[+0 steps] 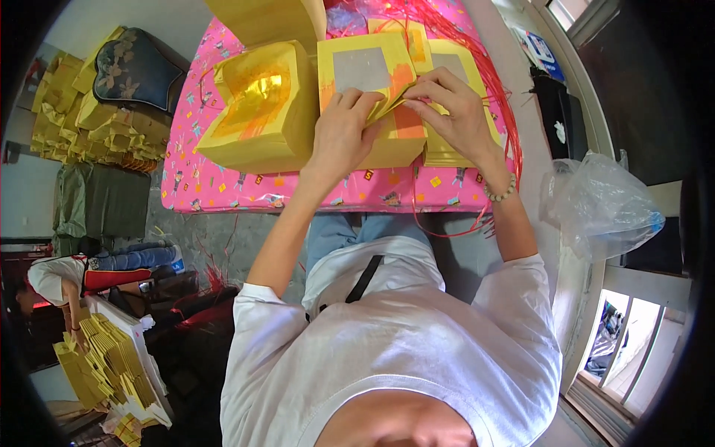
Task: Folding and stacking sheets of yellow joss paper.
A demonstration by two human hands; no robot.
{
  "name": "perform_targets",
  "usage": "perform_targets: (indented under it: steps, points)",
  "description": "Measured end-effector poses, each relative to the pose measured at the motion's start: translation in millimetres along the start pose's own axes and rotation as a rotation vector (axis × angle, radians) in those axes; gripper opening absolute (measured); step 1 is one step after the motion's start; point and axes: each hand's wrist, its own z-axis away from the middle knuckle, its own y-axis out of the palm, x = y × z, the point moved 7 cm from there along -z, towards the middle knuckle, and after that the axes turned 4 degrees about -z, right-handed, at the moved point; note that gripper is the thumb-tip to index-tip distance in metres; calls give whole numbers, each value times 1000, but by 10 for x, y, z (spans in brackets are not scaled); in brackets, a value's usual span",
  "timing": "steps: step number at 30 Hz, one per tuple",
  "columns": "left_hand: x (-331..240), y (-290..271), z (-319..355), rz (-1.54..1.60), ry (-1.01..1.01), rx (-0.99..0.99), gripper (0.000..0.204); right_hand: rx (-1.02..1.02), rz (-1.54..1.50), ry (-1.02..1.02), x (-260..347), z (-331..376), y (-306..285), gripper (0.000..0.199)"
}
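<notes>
Yellow joss paper lies in a thick stack, its top sheet showing a silver square (361, 71) and orange smears. At the near right corner of this stack, a sheet of joss paper (387, 106) is bent up into a fold between my hands. My left hand (345, 128) pinches its left side, the wrist low over the stack. My right hand (456, 112), with a beaded bracelet at the wrist, pinches its right side between thumb and fingers. To the left stands a curved stack of gold-foil joss paper (257, 141). Another silver-square stack (450, 158) sits partly under my right hand.
A pink patterned cloth (246, 190) covers the table. Red strings (510, 112) trail down its right side. Folded yellow paper (67, 112) is heaped by a dark chair (138, 71). A plastic bag (607, 205) hangs at right. Another person (56, 276) bends over yellow stacks at lower left.
</notes>
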Motion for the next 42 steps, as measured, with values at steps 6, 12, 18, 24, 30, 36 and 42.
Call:
perform_targets:
  steps: [6,12,18,24,30,36,42]
  points:
    - [30,-197,-46,-88,-41,-326,29,-215,-318,332,-367,-11,77,34]
    - [-39,-673,89,25,88,-754,24,-161,-586,472,-573,-87,295,92]
    - [298,-343,162,552,-158,-555,15,-210,-518,314,-458,-222,222,108]
    - [445,-283,143,773,-166,-614,21,-177,-468,346,-547,-175,354,116]
    - [540,-180,105,903,-179,-498,25,-88,-529,260,-517,-258,478,126]
    - [410,-100,-39,939,-95,-330,35,-31,-718,254,-644,-191,637,116]
    - [374,-185,-65,1002,-55,-244,44,2,-944,381,-640,-229,733,88]
